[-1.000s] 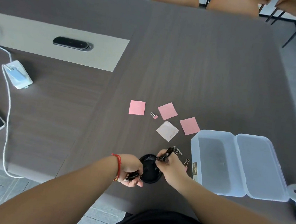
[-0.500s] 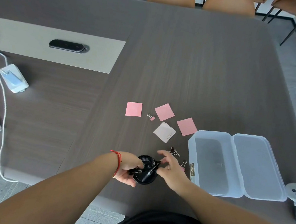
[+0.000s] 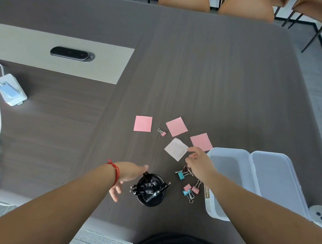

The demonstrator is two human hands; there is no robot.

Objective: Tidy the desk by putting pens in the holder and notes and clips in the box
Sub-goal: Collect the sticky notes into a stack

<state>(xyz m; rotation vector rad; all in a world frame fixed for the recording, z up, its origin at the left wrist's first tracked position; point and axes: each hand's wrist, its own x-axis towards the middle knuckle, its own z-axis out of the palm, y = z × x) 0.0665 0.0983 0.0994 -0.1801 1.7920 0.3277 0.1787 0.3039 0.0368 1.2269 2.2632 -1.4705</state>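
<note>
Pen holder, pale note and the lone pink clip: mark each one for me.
Pen holder (image 3: 148, 201): head view, on its near black wall below the pens.
Pale note (image 3: 175, 149): head view, on the sheet's bare middle.
Lone pink clip (image 3: 163, 134): head view, on its pink body, between two pink notes.

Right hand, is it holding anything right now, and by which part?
Nothing is held. The right hand is open, its fingertips reaching at the near corner of the pale note, which lies flat on the desk.
</note>
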